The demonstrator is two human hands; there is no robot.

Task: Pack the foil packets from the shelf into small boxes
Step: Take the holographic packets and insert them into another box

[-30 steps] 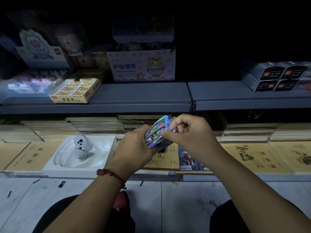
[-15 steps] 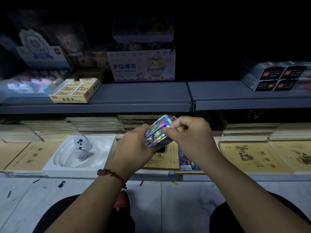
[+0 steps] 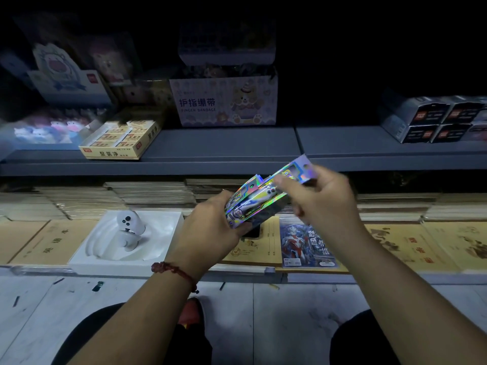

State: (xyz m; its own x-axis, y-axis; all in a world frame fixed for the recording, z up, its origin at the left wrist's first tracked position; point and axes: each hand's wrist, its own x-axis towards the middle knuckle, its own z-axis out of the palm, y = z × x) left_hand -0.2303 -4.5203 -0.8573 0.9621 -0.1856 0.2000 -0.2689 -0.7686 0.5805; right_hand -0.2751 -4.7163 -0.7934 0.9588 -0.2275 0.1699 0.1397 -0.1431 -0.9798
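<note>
My left hand [image 3: 210,230] grips a small holographic box [image 3: 249,206] from below, tilted up to the right, in front of the lower shelf. My right hand [image 3: 324,198] pinches the box's lifted top flap [image 3: 297,171], which sticks up and to the right with its hang-hole tab showing. Shiny foil packets seem to sit inside the box mouth, but blur hides how many. A dark item [image 3: 253,231] shows just under my left fingers.
A white moulded tray [image 3: 163,233] with a white controller [image 3: 129,223] lies left of my hands. Brown notebooks [image 3: 50,241] and a hero-print pack [image 3: 305,246] cover the lower shelf. The upper grey shelf [image 3: 224,146] carries an eraser box [image 3: 121,139], a finger bandage carton [image 3: 224,101] and dark boxes [image 3: 432,119].
My right hand has moved up and right, pulling the box's top flap open. The box now tilts more steeply, and my left hand has kept its grip.
</note>
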